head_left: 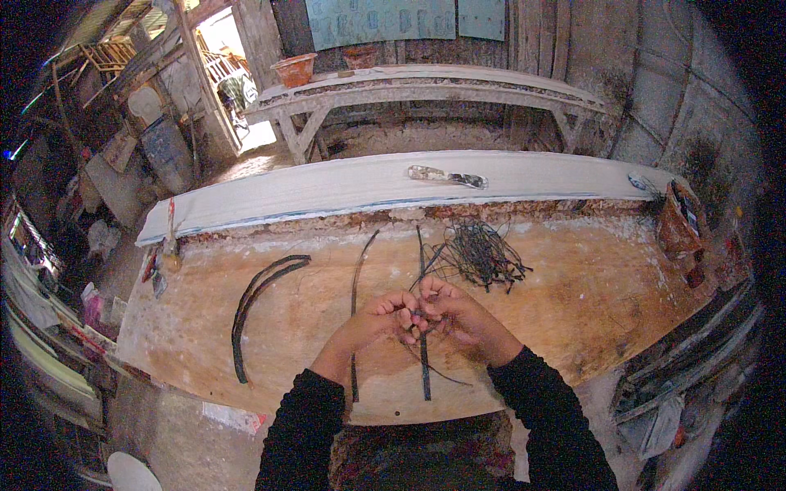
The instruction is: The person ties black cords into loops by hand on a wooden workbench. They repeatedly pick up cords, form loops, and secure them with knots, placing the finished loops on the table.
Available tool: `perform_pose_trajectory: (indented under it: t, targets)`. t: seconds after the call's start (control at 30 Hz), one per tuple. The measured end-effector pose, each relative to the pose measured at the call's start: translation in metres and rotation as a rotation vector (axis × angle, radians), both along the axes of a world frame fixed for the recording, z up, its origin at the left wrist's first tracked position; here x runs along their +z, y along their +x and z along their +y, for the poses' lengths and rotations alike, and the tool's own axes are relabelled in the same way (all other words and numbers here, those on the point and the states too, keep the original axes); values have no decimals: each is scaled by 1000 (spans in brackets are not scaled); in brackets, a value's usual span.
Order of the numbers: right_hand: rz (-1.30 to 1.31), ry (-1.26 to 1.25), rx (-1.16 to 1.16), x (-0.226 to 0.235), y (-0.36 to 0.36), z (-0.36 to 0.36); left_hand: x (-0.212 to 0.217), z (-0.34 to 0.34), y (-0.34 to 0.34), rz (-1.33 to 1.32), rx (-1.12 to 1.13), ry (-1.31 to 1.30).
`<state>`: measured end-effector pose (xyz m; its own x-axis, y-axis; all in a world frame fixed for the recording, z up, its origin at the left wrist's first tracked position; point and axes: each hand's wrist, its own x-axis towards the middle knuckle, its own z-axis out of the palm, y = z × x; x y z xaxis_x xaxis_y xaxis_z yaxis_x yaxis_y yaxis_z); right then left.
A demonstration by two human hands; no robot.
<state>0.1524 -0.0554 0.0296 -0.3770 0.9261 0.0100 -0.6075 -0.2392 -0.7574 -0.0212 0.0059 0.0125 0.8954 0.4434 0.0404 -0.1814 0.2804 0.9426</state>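
Over the middle of a wooden board (295,360), my left hand (383,317) and my right hand (452,313) meet, fingers pinched together on a thin dark strand (442,376). One end of it trails down to the right; the part between the fingertips is mostly hidden. Beneath my hands runs a straight black strip (425,380). A narrower dark strip (355,286) lies just left of it. Further left is a bent bundle of black strips (243,315). Beyond my right hand sits a tangled heap of thin black ties or wires (487,255).
A white ledge (327,195) crosses the board's far side, with a worn putty knife (446,176) on it. At the right stands a reddish-brown container (679,221). Brushes (170,237) lie at the left. Behind, a bench (442,86) carries an orange pot (295,70).
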Motion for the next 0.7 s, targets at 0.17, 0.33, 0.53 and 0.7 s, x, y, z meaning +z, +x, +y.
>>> perform_pose_trajectory:
  t: [0.17,0.33,0.53,0.7]
  targets:
    - [42,21,22,-7,2,-1,7,-3,-3,-77,-74,-99]
    - [32,9,-37,0,-1,0,0,-3,3,-149,44,-198]
    - [-87,21,-176,0,-7,-1,3,-7,8,21,328,34]
    - [-189,27,-230,-1,-13,-4,4,0,7,132,445,183]
